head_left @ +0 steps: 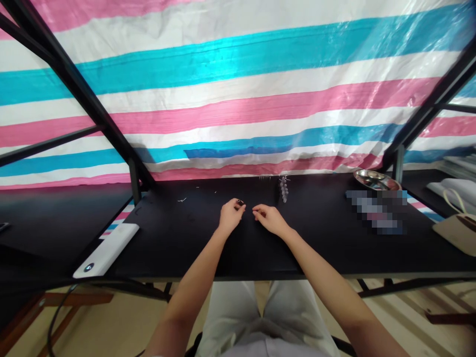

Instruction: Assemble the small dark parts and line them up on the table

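Observation:
Over the middle of the black table (167,238) my left hand (231,216) is closed in a pinch. A small dark piece (240,202) shows at its fingertips, too small to name. Close beside it, a short gap away, my right hand (270,218) also has its thumb and fingers drawn together. Whatever it holds, if anything, is too small to make out. Beyond the right hand lies a bunch of greyish, shiny bead-like pieces (284,190). To its left is a short row of tiny pieces (265,177) at the table's back edge.
A white oblong device (107,250) lies at the left edge, and thin white scraps (182,200) lie back left. At the right are a shiny metal plate (386,183), a blurred-out item (379,213) and a beige bag (457,233). Black frame bars (85,104) flank a striped sheet (238,109).

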{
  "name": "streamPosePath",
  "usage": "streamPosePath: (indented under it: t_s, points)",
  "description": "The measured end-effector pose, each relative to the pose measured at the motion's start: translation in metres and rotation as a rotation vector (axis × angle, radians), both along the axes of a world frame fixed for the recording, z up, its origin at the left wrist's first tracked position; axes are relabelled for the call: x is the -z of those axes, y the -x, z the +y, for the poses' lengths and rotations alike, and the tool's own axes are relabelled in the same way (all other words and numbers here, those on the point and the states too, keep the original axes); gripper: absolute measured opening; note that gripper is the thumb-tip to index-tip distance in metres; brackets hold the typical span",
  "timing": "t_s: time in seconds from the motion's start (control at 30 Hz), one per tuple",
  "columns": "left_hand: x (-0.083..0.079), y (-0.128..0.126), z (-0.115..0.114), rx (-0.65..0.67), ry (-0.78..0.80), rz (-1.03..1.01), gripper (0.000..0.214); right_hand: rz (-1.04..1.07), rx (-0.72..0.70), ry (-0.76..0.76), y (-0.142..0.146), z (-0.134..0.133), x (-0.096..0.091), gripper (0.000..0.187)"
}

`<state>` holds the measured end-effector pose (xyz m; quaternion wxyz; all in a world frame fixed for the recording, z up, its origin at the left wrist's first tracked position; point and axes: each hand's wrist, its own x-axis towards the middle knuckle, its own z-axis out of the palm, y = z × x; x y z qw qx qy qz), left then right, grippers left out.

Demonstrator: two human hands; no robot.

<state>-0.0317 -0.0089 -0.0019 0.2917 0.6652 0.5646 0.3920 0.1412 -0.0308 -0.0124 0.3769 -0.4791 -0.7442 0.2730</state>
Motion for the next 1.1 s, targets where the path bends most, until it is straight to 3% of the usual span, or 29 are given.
streamPosePath:
  t_s: [0.2,0.37,0.63,0.87,0.97,1.1]
  points:
    - [-0.022,0.037,0.046,-0.231,-0.014,0.440,0.011,-0.119,-0.046,-0.016,-0.001,-0.004,-0.003,0.021]
    - [-0.020,0.059,0.078,-0.345,0.123,0.551,0.016,-0.220,-0.044,-0.040,-0.003,-0.005,-0.008,0.022]
    - [-0.003,0.065,0.088,-0.370,0.174,0.571,0.018,-0.292,-0.053,-0.100,-0.004,-0.007,-0.016,0.023]
    - [-0.003,0.063,0.088,-0.387,0.196,0.596,0.020,-0.258,-0.055,-0.139,-0.005,-0.007,-0.015,0.023]
    - [-0.009,0.063,0.086,-0.369,0.230,0.616,0.024,-0.194,0.038,-0.171,-0.008,-0.006,-0.017,0.023]
    - [-0.021,0.061,0.072,-0.325,0.281,0.697,0.036,-0.010,0.435,-0.231,-0.025,-0.002,-0.025,0.025]
